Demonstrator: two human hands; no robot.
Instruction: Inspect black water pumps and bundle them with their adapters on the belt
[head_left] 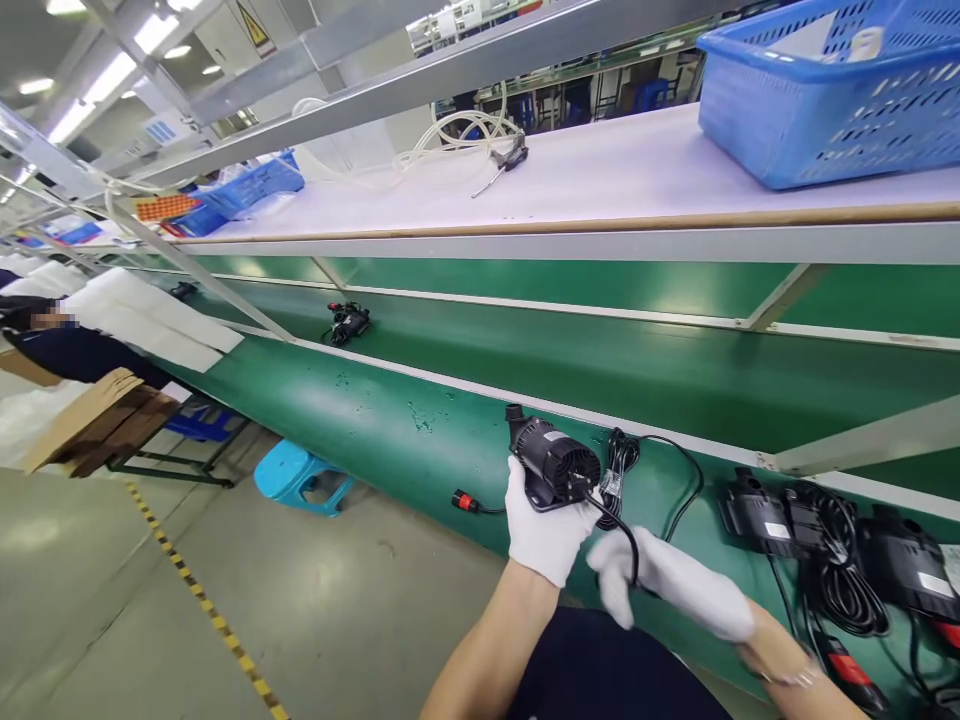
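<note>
A black pump [559,465], its white label [556,436] too small to read, sits gripped in the left hand [546,535]; the blurred right hand [657,563] is nearer, by its cable [635,558]; whether pinching, I cannot tell.

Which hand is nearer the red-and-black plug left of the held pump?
Left. The left hand is just right of the plug, gripping the pump; the right hand is farther right, by the pump's cable.

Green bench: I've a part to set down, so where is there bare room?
Free: the near strip of the green bench between the white sheets and the red-banded connector, save for wet-looking spots. Crowded: right of the pump in the left hand, with a cable coil, then more pumps.
</note>
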